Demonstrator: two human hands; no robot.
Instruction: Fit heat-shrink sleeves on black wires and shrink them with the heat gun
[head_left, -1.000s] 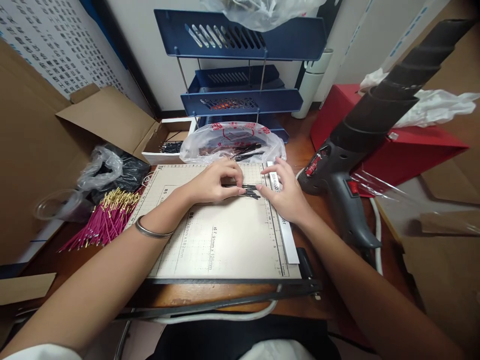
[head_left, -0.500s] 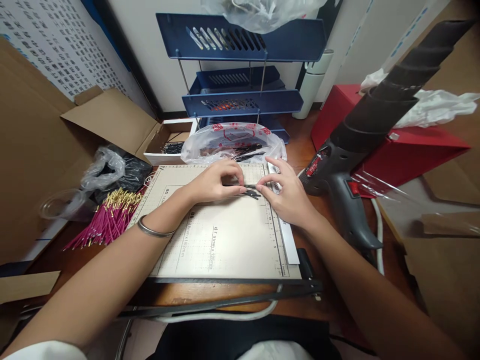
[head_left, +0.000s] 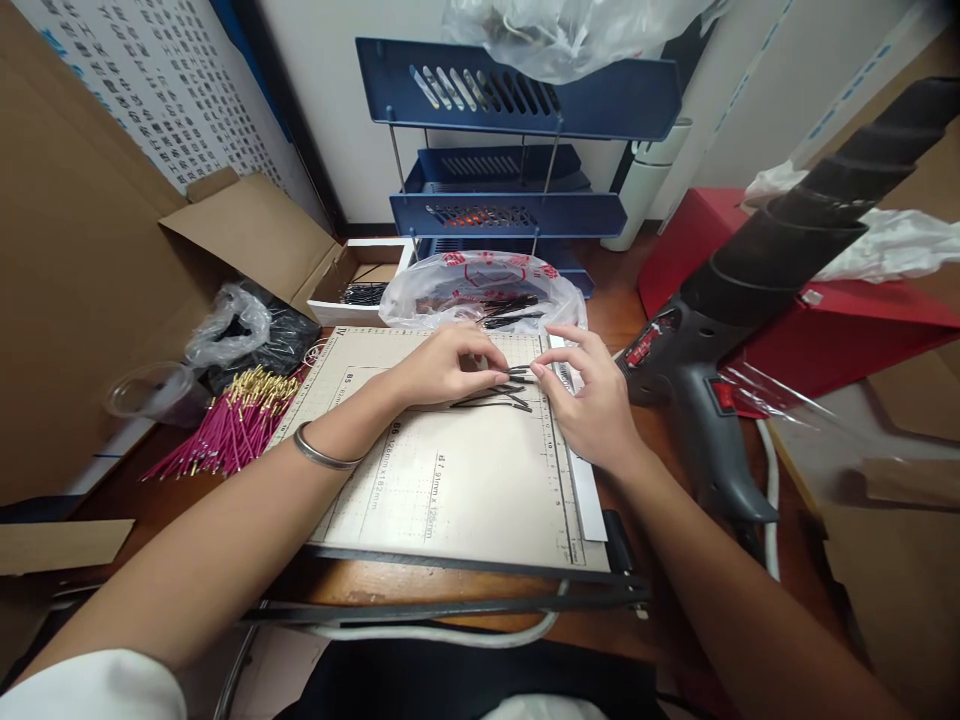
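Both my hands are over the upper right part of a paper trimmer board (head_left: pixel 480 490) printed with size lines. Between thumb and fingers, my left hand (head_left: pixel 450 370) pinches some thin black wires (head_left: pixel 519 371), whose ends stick out to the right. My right hand (head_left: pixel 589 405) pinches the tip of one of these wires, with its other fingers raised. Several loose black wires (head_left: pixel 510 401) lie on the board just below my left fingers, in a crossed heap. Whether they are bare wire or thin tubing is too small to tell.
Behind the board are an open plastic bag (head_left: pixel 405 300) of black wires and an open cardboard box (head_left: pixel 326 305). Magenta wires with gold ends (head_left: pixel 240 420) lie left. A heat gun (head_left: pixel 694 370) stands right, before a red box (head_left: pixel 694 235). The trimmer's long arm (head_left: pixel 420 608) runs along the front.
The view has shifted slightly, so everything sits a little further right. More loose black wires show below my left hand, spread on the board. Both hands remain close together, still pinching.
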